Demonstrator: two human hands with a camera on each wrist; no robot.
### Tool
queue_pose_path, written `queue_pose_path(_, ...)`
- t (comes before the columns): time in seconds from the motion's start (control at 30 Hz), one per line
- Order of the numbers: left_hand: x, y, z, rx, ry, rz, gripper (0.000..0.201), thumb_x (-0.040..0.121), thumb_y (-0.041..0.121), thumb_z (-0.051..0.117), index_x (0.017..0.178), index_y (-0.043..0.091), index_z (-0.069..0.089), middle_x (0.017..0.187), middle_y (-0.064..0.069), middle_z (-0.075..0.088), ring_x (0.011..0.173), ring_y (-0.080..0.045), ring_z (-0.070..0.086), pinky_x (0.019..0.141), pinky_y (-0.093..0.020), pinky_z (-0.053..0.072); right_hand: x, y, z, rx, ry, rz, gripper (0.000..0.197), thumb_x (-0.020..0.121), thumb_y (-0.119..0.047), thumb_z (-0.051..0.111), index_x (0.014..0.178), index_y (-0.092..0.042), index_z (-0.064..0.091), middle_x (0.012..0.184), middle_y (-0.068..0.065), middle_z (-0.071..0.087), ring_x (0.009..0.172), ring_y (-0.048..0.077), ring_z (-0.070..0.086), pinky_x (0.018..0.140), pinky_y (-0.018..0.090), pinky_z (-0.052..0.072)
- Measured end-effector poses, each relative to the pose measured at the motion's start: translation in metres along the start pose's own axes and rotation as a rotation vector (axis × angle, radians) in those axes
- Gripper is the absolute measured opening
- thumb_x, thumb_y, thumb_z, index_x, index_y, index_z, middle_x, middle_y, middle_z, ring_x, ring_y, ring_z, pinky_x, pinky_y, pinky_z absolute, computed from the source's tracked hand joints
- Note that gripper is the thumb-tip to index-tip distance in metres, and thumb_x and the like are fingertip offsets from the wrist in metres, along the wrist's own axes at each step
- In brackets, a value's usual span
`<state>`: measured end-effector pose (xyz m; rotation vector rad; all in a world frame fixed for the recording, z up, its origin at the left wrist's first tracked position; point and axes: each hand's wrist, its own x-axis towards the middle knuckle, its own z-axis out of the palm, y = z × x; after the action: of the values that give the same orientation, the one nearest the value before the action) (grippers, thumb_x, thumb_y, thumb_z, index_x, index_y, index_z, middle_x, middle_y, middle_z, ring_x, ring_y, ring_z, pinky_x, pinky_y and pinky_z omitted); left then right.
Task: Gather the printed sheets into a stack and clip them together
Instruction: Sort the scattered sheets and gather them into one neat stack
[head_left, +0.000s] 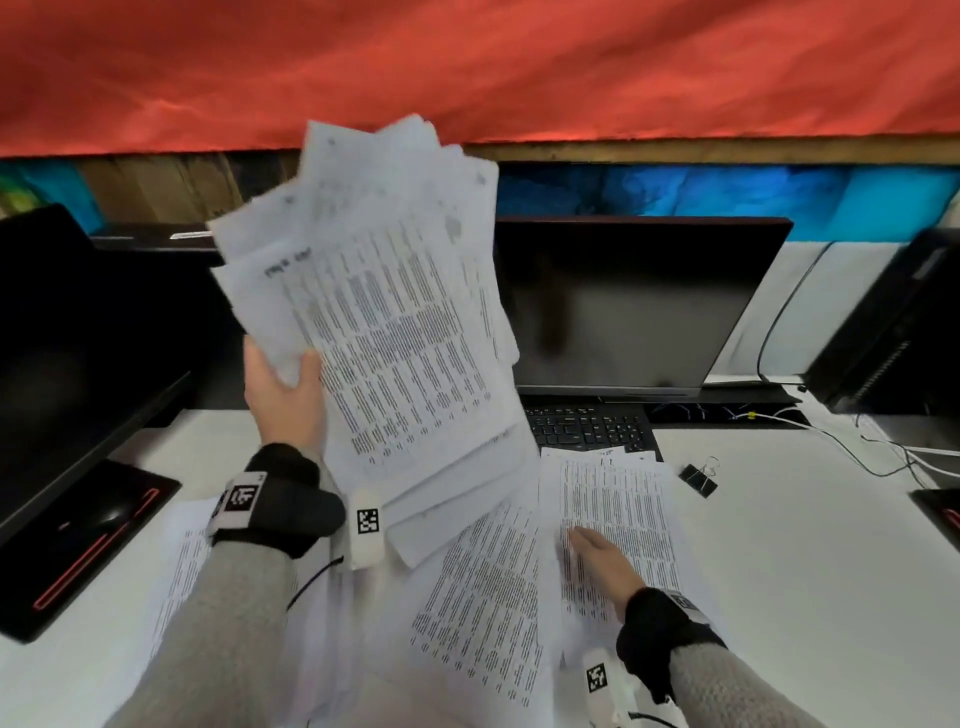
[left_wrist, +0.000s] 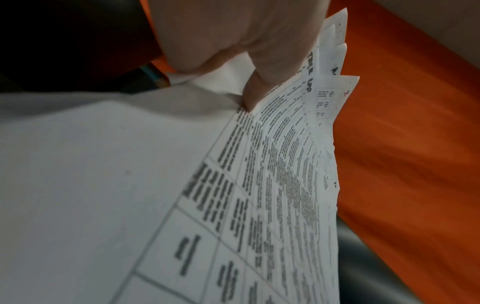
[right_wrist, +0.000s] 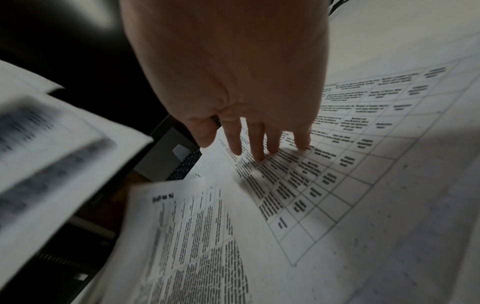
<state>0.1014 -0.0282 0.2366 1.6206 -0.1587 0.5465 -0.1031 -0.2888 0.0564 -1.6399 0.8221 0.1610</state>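
Observation:
My left hand holds up a fanned, uneven bundle of printed sheets above the desk, thumb on the front and fingers behind. The left wrist view shows the thumb pinching the bundle near one edge. My right hand lies flat with straight fingers pressing on a printed table sheet that lies on the desk. Another loose sheet lies to its left, with more paper under my left forearm. A black binder clip sits on the desk to the right of the sheets.
A dark monitor and a black keyboard stand behind the sheets. A second monitor is at the left, a black computer case at the right. White cables trail over the white desk.

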Motion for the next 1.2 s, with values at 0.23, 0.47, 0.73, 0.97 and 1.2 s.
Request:
queue_pose_path(0.23, -0.015, -0.019, 0.015, -0.086, -0.202, -0.232, 0.049, 0.088, -0.004, 0.055, 0.135, 0.005, 0.042, 0.127, -0.003, 0.055, 0.112, -0.012, 0.054, 0.091, -0.022, 0.045, 0.008, 0.000, -0.025, 0.406, 0.069, 0.102, 0.050, 0.095, -0.043, 0.043, 0.136, -0.014, 0.047, 0.133, 0.012, 0.055, 0.120, 0.029, 0.050, 0.099, 0.040, 0.036)
queue_pose_path(0.47, -0.094, -0.110, 0.030, 0.267, -0.635, -0.565, 0.063, 0.090, 0.012, 0.058, 0.146, 0.017, 0.029, 0.147, -0.008, 0.041, 0.133, -0.026, 0.042, 0.113, -0.043, 0.031, 0.011, 0.021, -0.077, 0.090, 0.487, 0.185, 0.034, 0.094, -0.021, 0.053, 0.123, -0.004, 0.056, 0.121, 0.017, 0.059, 0.109, 0.034, 0.054, 0.096, 0.039, 0.040)
queue_pose_path(0.73, -0.132, -0.136, 0.032, 0.789, -0.718, -0.754, 0.068, 0.093, 0.011, 0.048, 0.151, 0.013, 0.012, 0.150, -0.016, 0.032, 0.134, -0.034, 0.037, 0.109, -0.038, 0.035, 0.004, 0.024, -0.080, -0.374, 0.434, 0.493, 0.098, 0.066, -0.047, 0.079, 0.141, -0.009, 0.029, 0.143, 0.021, 0.032, 0.133, 0.038, 0.030, 0.110, 0.045, 0.028)
queue_pose_path(0.97, -0.145, -0.130, 0.040, 1.032, -0.804, -0.809, 0.075, 0.081, 0.016, 0.069, 0.139, 0.010, 0.022, 0.140, -0.015, 0.021, 0.124, -0.034, 0.039, 0.089, -0.032, 0.045, 0.010, 0.026, -0.062, -0.305, 0.465, 0.529, 0.089, 0.065, -0.020, 0.084, 0.133, -0.002, 0.029, 0.132, 0.023, 0.042, 0.120, 0.040, 0.047, 0.099, 0.046, 0.042)
queue_pose_path(1.2, -0.137, -0.135, 0.035, 0.883, -0.820, -0.963, 0.087, 0.074, 0.014, 0.078, 0.140, -0.001, 0.022, 0.138, -0.020, 0.043, 0.123, -0.034, 0.048, 0.096, -0.038, 0.044, 0.032, 0.036, -0.069, -0.173, 0.283, 0.420, 0.041, 0.069, -0.014, 0.077, 0.103, 0.004, 0.063, 0.105, 0.017, 0.066, 0.092, 0.030, 0.062, 0.065, 0.026, 0.048)
